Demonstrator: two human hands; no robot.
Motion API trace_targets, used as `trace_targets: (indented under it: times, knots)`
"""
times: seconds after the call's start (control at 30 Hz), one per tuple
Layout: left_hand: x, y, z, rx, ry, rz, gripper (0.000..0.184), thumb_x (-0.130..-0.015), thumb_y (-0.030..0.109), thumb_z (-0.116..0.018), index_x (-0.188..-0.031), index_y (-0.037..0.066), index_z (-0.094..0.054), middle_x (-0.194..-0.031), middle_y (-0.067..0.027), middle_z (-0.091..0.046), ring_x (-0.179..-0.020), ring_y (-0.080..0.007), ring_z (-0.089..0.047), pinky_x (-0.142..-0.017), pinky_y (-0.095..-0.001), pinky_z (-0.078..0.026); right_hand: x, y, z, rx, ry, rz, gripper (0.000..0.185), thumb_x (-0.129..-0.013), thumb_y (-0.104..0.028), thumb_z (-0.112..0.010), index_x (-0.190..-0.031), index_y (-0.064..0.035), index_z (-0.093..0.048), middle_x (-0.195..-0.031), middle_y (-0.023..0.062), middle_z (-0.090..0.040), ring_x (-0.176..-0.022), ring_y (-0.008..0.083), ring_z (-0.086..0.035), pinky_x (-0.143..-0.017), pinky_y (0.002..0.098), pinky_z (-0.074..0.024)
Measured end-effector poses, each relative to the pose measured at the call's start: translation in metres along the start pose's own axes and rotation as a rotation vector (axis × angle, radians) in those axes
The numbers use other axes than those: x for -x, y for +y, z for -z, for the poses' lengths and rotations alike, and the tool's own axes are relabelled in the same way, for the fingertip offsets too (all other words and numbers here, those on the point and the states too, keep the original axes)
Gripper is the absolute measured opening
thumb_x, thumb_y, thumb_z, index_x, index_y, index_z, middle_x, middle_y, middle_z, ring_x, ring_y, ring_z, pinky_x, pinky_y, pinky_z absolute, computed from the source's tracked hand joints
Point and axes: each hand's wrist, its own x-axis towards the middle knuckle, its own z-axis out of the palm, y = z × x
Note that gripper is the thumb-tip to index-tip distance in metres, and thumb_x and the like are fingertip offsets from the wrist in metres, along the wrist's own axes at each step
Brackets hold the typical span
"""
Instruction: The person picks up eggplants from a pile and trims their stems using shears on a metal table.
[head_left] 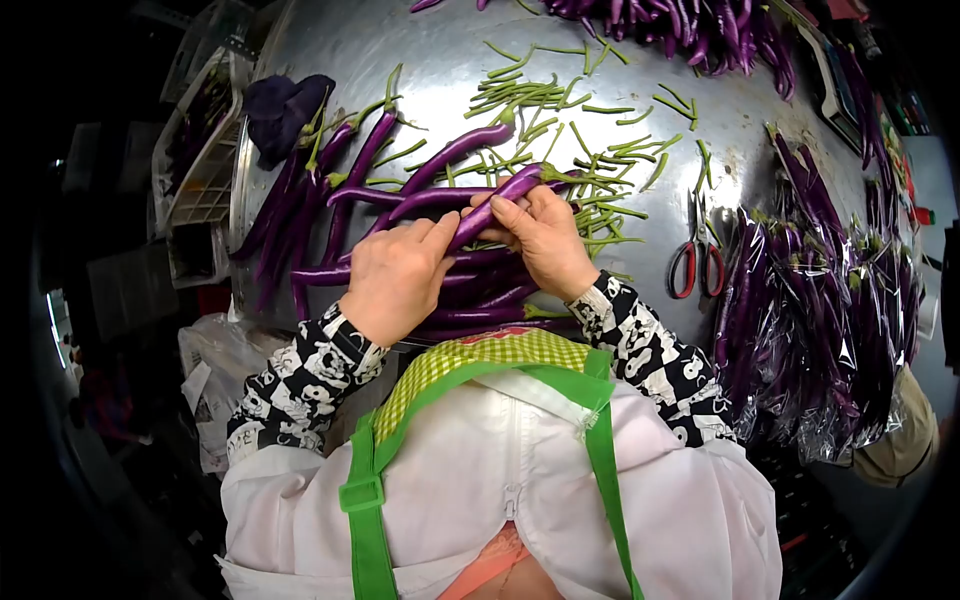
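Observation:
Both of my hands are on one long purple eggplant [480, 218], which slants up to the right over a pile of others. My left hand [398, 275] grips its lower part, fingers wrapped round it. Nearer the green stem end, my right hand [545, 240] holds it between thumb and fingers. Beneath and to the left, loose eggplants [440, 160] lie on the metal table [330, 45]. Many cut green stems [530, 93] are scattered beyond and to the right of my hands. Red-handled scissors [697, 250] rest to the right, blades pointing away from me.
Eggplants in clear plastic bags [800, 320] fill the table's right side. More eggplants [690, 30] are heaped at the far edge. A dark cloth [285, 115] lies at the left edge, beside a white crate [210, 175]. A plastic bag [215, 370] is below left.

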Motion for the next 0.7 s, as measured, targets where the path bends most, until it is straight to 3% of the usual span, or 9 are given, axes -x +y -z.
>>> trace_targets:
  times: [0.07,0.17,0.23,0.37,0.43,0.47,0.57,0.63,0.7]
  knots:
    - [0.002,-0.008,-0.006,0.015,0.014,0.017,0.040,-0.075,0.008,-0.071,-0.114,0.004,-0.061,-0.084,-0.0107,-0.062,-0.075,-0.0303,-0.063,-0.065,-0.0398,-0.049,-0.002,0.002,-0.004,-0.049,0.045,-0.001,0.021,-0.100,-0.017,-0.052,-0.104,0.0042,-0.052,-0.106,0.0147,-0.065,-0.094,0.0198,-0.066,-0.082,0.0329,-0.0578]
    - [0.005,-0.028,-0.009,-0.025,0.113,0.044,0.036,-0.075,0.006,-0.071,-0.111,0.004,-0.062,-0.084,-0.0123,-0.062,-0.076,-0.0322,-0.063,-0.065,-0.0394,-0.050,0.000,-0.009,0.004,-0.002,0.051,-0.102,0.030,-0.101,-0.018,-0.050,-0.116,0.0075,-0.050,-0.111,0.0199,-0.063,-0.100,0.0251,-0.066,-0.085,0.0342,-0.0570]
    - [0.013,-0.066,-0.016,-0.087,0.240,0.128,0.036,-0.077,0.007,-0.071,-0.112,0.004,-0.062,-0.086,-0.0134,-0.063,-0.078,-0.0341,-0.063,-0.068,-0.0392,-0.050,0.011,-0.018,0.017,0.241,0.125,-0.034,0.041,-0.099,-0.018,-0.055,-0.127,0.0100,-0.045,-0.112,0.0201,-0.063,-0.102,0.0260,-0.065,-0.086,0.0324,-0.0547]
    - [0.044,-0.160,-0.021,-0.210,0.429,0.329,0.034,-0.082,0.012,-0.068,-0.115,0.007,-0.061,-0.088,-0.0138,-0.062,-0.079,-0.0344,-0.062,-0.067,-0.0420,-0.050,0.041,-0.036,0.074,0.660,0.271,0.076,0.037,-0.095,-0.013,-0.059,-0.125,0.0061,-0.050,-0.108,0.0148,-0.065,-0.094,0.0183,-0.065,-0.084,0.0286,-0.0528]
    - [0.060,-0.199,-0.022,-0.234,0.396,0.391,0.039,-0.083,0.013,-0.069,-0.119,0.005,-0.059,-0.095,-0.0160,-0.062,-0.087,-0.0352,-0.062,-0.073,-0.0413,-0.050,0.058,-0.036,0.110,0.861,0.422,0.188,0.033,-0.094,-0.013,-0.061,-0.121,0.0042,-0.054,-0.103,0.0119,-0.066,-0.092,0.0160,-0.064,-0.082,0.0270,-0.0518]
    - [0.065,-0.213,-0.024,-0.181,0.361,0.406,0.044,-0.082,0.013,-0.070,-0.123,0.001,-0.057,-0.107,-0.0179,-0.061,-0.100,-0.0357,-0.059,-0.084,-0.0397,-0.049,0.067,-0.037,0.123,0.954,0.498,0.256,0.033,-0.093,-0.012,-0.061,-0.121,0.0047,-0.055,-0.103,0.0124,-0.066,-0.091,0.0157,-0.064,-0.081,0.0268,-0.0517]
    - [0.052,-0.207,-0.028,-0.183,0.369,0.229,0.047,-0.080,0.009,-0.070,-0.124,-0.001,-0.054,-0.119,-0.0193,-0.058,-0.115,-0.0353,-0.052,-0.097,-0.0402,-0.043,0.092,-0.035,0.172,1.302,0.772,0.289,0.036,-0.087,-0.015,-0.067,-0.117,0.0033,-0.057,-0.111,0.0180,-0.061,-0.100,0.0291,-0.059,-0.086,0.0381,-0.0472]
    - [0.028,-0.185,-0.031,-0.071,0.366,0.084,0.034,-0.080,0.003,-0.067,-0.113,0.000,-0.061,-0.110,-0.0176,-0.062,-0.106,-0.0342,-0.058,-0.092,-0.0401,-0.047,0.107,-0.035,0.191,1.728,0.861,0.322,0.037,-0.086,-0.020,-0.069,-0.115,0.0006,-0.059,-0.110,0.0177,-0.059,-0.103,0.0339,-0.055,-0.089,0.0425,-0.0433]
    - [0.001,-0.158,-0.039,0.162,0.284,0.020,0.025,-0.081,0.001,-0.064,-0.105,0.000,-0.064,-0.103,-0.0171,-0.064,-0.098,-0.0340,-0.061,-0.087,-0.0394,-0.049,0.116,-0.029,0.205,1.804,0.900,0.320,0.037,-0.085,-0.022,-0.070,-0.113,-0.0005,-0.059,-0.110,0.0174,-0.059,-0.104,0.0350,-0.054,-0.090,0.0434,-0.0418]
